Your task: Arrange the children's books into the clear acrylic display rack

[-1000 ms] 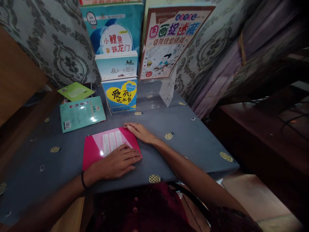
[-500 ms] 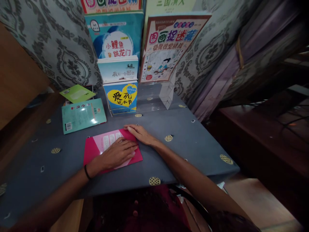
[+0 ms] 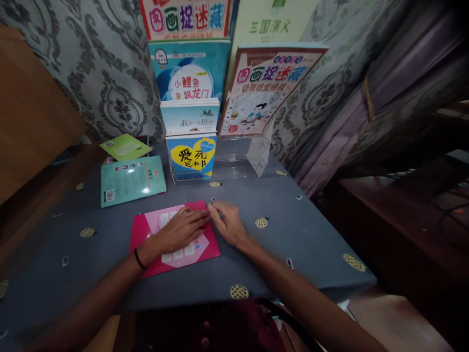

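Observation:
A pink book (image 3: pixel 154 266) lies closed and flat on the cloth-covered table, with white text boxes on its cover. My left hand (image 3: pixel 183 227), with a dark band at the wrist, rests across the cover, fingers stretched toward the right edge. At the book's upper right corner is my right hand (image 3: pixel 229 222), its fingers curled and its thumb near my left fingertips. Whether it pinches the book's edge is hidden.
Behind stands a clear book rack (image 3: pixel 258 151) with several books, including a blue-and-yellow one (image 3: pixel 192 156) and a brown-bordered one (image 3: pixel 271 93). At left lie a teal book (image 3: pixel 134 181) and a green one (image 3: pixel 124 146). A patterned curtain (image 3: pixel 110 63) hangs behind.
My right hand has drawn back from the book's top edge to its right corner, and its fingers have curled. My left hand still lies on the cover. The view has shifted slightly.

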`<state>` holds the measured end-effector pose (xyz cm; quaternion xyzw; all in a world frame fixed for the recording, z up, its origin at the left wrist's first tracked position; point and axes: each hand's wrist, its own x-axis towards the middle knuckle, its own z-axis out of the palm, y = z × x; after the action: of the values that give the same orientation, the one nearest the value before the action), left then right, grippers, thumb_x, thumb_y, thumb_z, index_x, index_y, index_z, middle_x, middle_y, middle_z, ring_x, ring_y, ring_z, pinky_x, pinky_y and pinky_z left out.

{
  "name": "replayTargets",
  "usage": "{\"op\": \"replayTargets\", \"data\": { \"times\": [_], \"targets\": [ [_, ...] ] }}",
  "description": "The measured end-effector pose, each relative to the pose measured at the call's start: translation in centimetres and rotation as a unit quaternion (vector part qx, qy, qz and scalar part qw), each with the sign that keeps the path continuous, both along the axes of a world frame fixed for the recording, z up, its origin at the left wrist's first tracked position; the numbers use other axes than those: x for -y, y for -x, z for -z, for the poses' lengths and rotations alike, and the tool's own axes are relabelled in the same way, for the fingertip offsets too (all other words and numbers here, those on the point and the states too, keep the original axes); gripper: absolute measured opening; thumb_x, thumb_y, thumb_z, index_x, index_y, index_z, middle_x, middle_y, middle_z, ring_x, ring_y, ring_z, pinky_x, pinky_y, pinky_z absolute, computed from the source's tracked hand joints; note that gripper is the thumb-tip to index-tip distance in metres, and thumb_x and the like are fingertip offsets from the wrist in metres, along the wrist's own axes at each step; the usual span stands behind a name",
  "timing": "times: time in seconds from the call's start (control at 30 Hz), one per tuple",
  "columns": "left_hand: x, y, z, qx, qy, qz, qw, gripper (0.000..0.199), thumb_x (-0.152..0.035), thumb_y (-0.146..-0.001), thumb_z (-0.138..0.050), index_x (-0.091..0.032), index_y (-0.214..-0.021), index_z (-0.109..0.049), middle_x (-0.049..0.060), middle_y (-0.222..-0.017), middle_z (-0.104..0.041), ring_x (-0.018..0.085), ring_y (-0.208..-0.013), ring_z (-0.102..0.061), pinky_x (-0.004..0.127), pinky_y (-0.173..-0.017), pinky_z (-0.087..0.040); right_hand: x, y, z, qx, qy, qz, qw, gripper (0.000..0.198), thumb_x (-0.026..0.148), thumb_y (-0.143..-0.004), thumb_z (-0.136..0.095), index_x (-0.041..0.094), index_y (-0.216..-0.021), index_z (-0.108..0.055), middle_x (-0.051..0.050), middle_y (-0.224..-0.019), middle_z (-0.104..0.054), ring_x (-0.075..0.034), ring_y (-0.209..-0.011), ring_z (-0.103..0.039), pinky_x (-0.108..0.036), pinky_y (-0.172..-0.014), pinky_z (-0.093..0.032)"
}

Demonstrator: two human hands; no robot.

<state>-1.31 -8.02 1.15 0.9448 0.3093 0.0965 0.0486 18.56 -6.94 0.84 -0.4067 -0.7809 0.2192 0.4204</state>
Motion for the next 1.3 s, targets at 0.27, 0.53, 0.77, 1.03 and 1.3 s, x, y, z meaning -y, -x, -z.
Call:
{"op": "replayTargets", "data": {
  "times": [0.27,0.53,0.77,1.03,1.3],
  "targets": [
    [-0.2,0.5,0.6,0.030,0.044,0.004,0.999,0.045,-0.013,-0.097,-0.045,-0.019,-0.141,-0.050,0.011,-0.145,-0.057,0.023,-0.133,-0.053,0.046,-0.110,-0.037,2.1,1.1,1.5,0.072,-0.037,-0.175,0.981,0.042,0.031,-0.101,-0.042,0.022,-0.063,-0.054,0.000,-0.059,-0.060,-0.014,-0.054,-0.052,-0.027,-0.059,-0.042],
    [-1.8,1.1,0.5,-0.009,0.002,-0.029,1.000,0.043,-0.022,-0.105,-0.036,-0.018,-0.147,-0.041,0.013,-0.154,-0.048,0.023,-0.141,-0.046,0.048,-0.109,-0.037,2.3,1.1,1.2,0.098,-0.016,-0.166,0.981,0.038,0.028,-0.098,-0.047,0.022,-0.061,-0.052,0.001,-0.056,-0.058,-0.014,-0.051,-0.052,-0.027,-0.055,-0.039],
    [-2.4,1.1,1.4,-0.003,-0.025,-0.056,0.998,0.039,-0.025,-0.107,-0.034,-0.017,-0.144,-0.044,0.013,-0.150,-0.052,0.023,-0.140,-0.047,0.048,-0.109,-0.038,1.3,1.2,1.7,0.097,-0.046,-0.066,0.992,0.022,0.022,-0.097,-0.045,0.022,-0.091,-0.066,-0.008,-0.090,-0.068,-0.023,-0.090,-0.064,-0.036,-0.085,-0.053],
    [-0.9,1.1,1.1,-0.039,-0.081,-0.112,0.990,0.038,-0.011,-0.103,-0.035,-0.013,-0.137,-0.051,0.016,-0.143,-0.058,0.024,-0.136,-0.052,0.047,-0.110,-0.037,0.1,1.0,3.2,0.189,-0.049,-0.037,0.980,0.035,0.024,-0.096,-0.046,0.018,-0.127,-0.059,-0.016,-0.133,-0.062,-0.030,-0.124,-0.056,-0.050,-0.102,-0.046],
    [2.0,4.8,1.6,-0.058,-0.073,-0.202,0.975,0.039,-0.019,-0.106,-0.031,-0.016,-0.139,-0.052,0.013,-0.144,-0.059,0.025,-0.136,-0.051,0.050,-0.112,-0.035,0.1,0.9,3.7,0.244,-0.068,-0.023,0.967,0.040,0.027,-0.099,-0.041,0.018,-0.134,-0.058,-0.017,-0.142,-0.058,-0.030,-0.132,-0.054,-0.052,-0.105,-0.044]
  ]
}}
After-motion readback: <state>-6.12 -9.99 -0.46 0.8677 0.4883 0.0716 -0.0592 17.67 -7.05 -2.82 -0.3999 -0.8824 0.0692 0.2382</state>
